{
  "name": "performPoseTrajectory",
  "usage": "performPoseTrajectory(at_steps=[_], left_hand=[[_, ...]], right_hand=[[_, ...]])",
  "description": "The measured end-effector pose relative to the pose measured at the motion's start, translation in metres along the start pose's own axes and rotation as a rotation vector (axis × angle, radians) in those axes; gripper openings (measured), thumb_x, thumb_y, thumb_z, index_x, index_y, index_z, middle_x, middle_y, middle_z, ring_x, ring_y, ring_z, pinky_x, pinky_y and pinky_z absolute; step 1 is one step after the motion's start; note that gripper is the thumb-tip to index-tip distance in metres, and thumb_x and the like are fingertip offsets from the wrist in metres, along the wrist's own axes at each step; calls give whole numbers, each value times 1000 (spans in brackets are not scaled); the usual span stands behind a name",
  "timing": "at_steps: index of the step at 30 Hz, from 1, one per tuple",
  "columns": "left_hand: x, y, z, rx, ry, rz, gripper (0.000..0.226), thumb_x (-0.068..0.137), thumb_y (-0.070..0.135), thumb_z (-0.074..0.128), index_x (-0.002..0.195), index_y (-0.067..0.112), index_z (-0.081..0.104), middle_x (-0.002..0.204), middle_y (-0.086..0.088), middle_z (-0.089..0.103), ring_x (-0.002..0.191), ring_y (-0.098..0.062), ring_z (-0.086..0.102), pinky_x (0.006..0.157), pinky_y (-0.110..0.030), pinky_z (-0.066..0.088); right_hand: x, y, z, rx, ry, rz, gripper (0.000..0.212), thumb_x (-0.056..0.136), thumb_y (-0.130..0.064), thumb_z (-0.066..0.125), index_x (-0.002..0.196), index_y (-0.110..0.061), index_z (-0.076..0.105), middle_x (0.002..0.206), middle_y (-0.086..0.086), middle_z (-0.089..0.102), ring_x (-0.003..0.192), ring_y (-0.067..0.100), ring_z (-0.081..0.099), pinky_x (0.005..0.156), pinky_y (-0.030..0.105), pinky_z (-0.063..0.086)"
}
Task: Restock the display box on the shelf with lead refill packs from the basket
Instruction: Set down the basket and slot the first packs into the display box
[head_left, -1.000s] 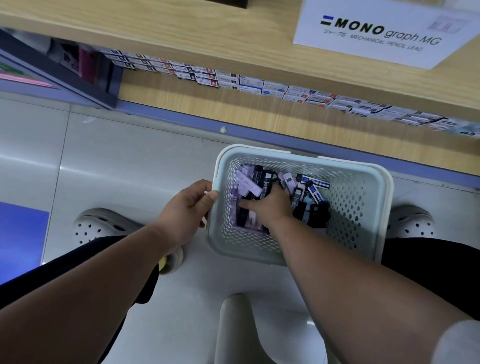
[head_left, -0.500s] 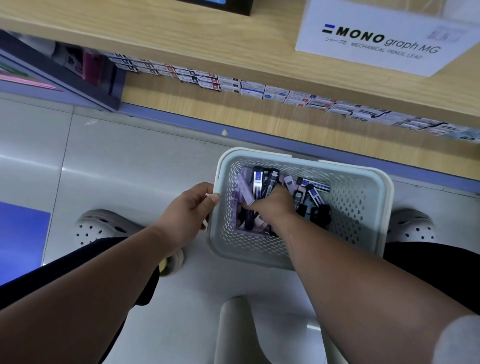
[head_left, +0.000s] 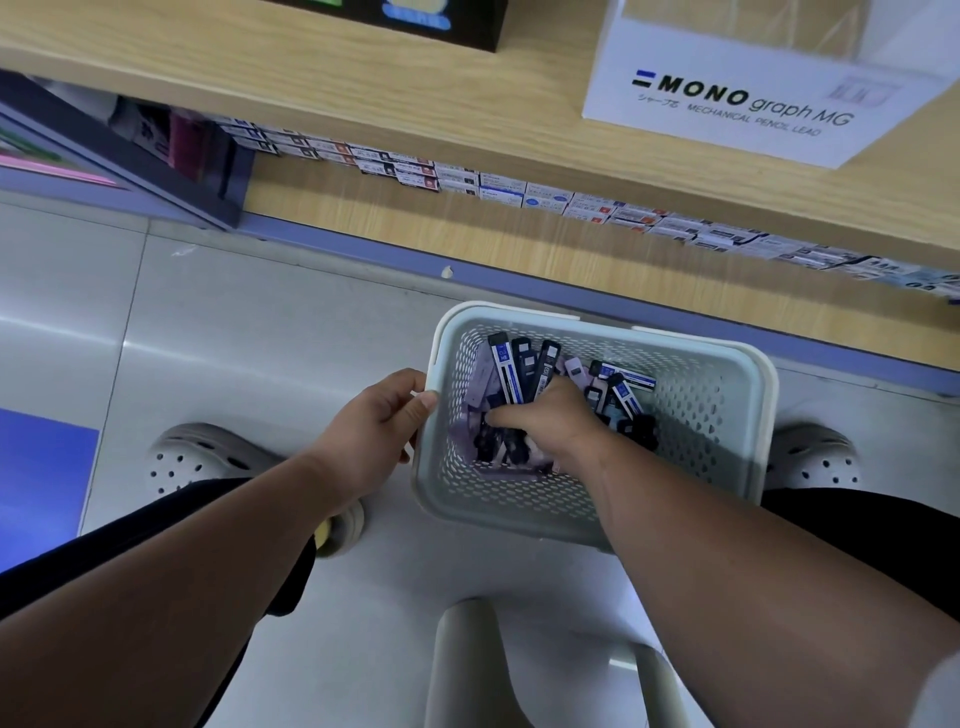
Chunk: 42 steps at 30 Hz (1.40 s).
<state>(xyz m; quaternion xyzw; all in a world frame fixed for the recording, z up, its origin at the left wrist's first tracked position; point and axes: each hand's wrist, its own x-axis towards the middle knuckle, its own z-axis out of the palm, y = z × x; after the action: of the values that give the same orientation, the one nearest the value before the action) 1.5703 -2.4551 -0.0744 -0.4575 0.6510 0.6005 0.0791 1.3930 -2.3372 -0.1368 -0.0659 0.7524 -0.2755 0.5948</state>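
Now: right hand (head_left: 550, 422) clutches a fanned bunch of packs (head_left: 503, 364); left hand (head_left: 374, 431) grips basket (head_left: 767, 415) rim. Risk — splayed bunch could shed packs when lifted.

Perforated matt plastic basket (head_left: 727, 395), wood-grain shelf (head_left: 260, 57), glossy smooth floor tiles (head_left: 260, 322).

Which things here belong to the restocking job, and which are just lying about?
In the job: basket, held at its rim by the left hand; lead refill packs, gripped by the right hand; white MONO display box on the shelf.
Just lying about: small boxes under that shelf; black box; grey clogs.
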Motion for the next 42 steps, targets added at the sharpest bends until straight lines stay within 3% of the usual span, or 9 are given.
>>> performPoseTrajectory(at_steps=[3, 9, 13, 18, 24, 27, 31, 37, 42], left_hand=[[1, 2, 1, -3, -1, -2, 21, 103, 22, 49, 84, 25, 59, 68, 2, 60, 64, -11, 56, 63, -33, 50], [2, 5, 2, 8, -6, -8, 18, 103, 20, 50, 89, 15, 60, 68, 0, 59, 62, -11, 55, 62, -33, 49], [2, 7, 0, 40, -10, -14, 19, 102, 23, 50, 87, 21, 60, 66, 3, 61, 60, -11, 57, 61, -32, 49], [6, 15, -9, 97, -32, -84, 11, 99, 30, 57, 92, 23, 61, 70, 1, 66, 62, -11, 63, 60, -34, 49], [7, 55, -24, 420, 203, -3, 29, 79, 45, 77, 90, 25, 58, 66, 3, 61, 56, -16, 55, 53, -25, 39], [-8, 75, 0, 448, 195, 134, 24, 85, 45, 71, 82, 24, 59, 62, 3, 62, 54, -16, 55, 53, -27, 42], [-22, 82, 37, 534, -184, 19, 15, 93, 40, 62, 92, 25, 61, 87, 0, 66, 77, -18, 63, 67, -30, 49], [-40, 93, 56, 98, -176, -50, 7, 96, 9, 58, 90, 11, 59, 78, -11, 70, 62, -19, 65, 52, -20, 49], [-49, 103, 65, -69, -121, -86, 6, 97, 10, 57, 98, 5, 59, 73, -14, 70, 66, -24, 67, 68, -37, 57]], right_hand=[[-9, -1, -13, 17, -26, -31, 22, 73, -6, 85, 73, -15, 65, 65, -3, 67, 57, 7, 65, 45, 14, 43], [-20, -1, -32, -37, -50, -32, 41, 75, -20, 86, 66, -18, 46, 53, -6, 50, 41, 3, 48, 42, 18, 33], [-23, 1, -39, -78, -92, -6, 50, 64, -41, 86, 77, -20, 43, 75, 1, 42, 65, 16, 44, 59, 29, 34], [-37, -5, -37, 7, -121, 12, 88, 47, -53, 87, 117, -12, 54, 112, 8, 64, 104, 24, 62, 96, 46, 52], [-65, -15, -34, 163, -93, -15, 17, 78, -19, 82, 81, -14, 67, 72, 2, 71, 69, 19, 65, 63, 25, 49], [-73, -22, -33, 161, -14, -43, 36, 67, -31, 87, 86, -3, 73, 78, 7, 72, 74, 24, 66, 74, 30, 49], [-78, -20, -37, 214, 31, -59, 67, 47, -46, 87, 99, -4, 74, 99, 18, 76, 91, 33, 73, 92, 52, 56], [-103, -27, -37, 535, -12, -42, 12, 82, -14, 72, 81, -2, 70, 82, 22, 70, 71, 32, 66, 75, 55, 58], [-110, -28, -36, 690, -12, -48, 15, 87, -15, 65, 74, -7, 65, 67, 11, 64, 54, 23, 61, 53, 29, 52]])
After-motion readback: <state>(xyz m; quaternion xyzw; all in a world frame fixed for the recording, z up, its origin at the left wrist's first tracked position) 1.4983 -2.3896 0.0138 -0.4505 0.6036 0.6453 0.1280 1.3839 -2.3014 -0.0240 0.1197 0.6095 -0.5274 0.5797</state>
